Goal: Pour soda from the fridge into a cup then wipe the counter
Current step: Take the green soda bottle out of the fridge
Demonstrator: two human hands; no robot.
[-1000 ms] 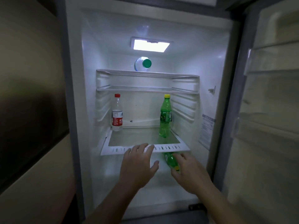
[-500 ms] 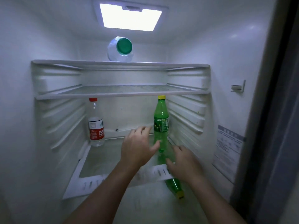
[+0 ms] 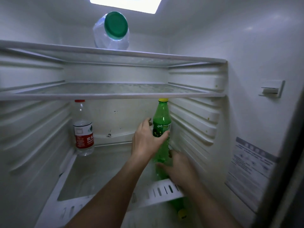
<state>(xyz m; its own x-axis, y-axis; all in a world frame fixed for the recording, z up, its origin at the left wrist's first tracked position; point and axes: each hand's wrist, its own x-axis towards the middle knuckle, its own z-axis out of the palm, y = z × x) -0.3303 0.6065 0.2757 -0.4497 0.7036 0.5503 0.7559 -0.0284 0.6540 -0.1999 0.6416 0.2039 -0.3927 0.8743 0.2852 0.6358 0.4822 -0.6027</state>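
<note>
A green soda bottle (image 3: 162, 116) with a yellow cap stands upright at the right end of the lower fridge shelf (image 3: 158, 191). My left hand (image 3: 146, 142) wraps around its label from the left, thumb across the front. My right hand (image 3: 181, 171) is lower down, with thumb and fingers curled around the bottle's bottom part just above the shelf. No cup or counter is in view.
A clear water bottle (image 3: 83, 129) with a red cap and label stands at the shelf's left rear. A big clear jug (image 3: 111, 32) with a green lid lies on the top shelf. A bare glass shelf (image 3: 107, 94) sits just above the soda cap. Below the shelf front shows a green shape with a yellow end (image 3: 181, 211).
The view has moved closer into the fridge. Both hands have reached further in, from the shelf front to the green bottle, and have closed around it.
</note>
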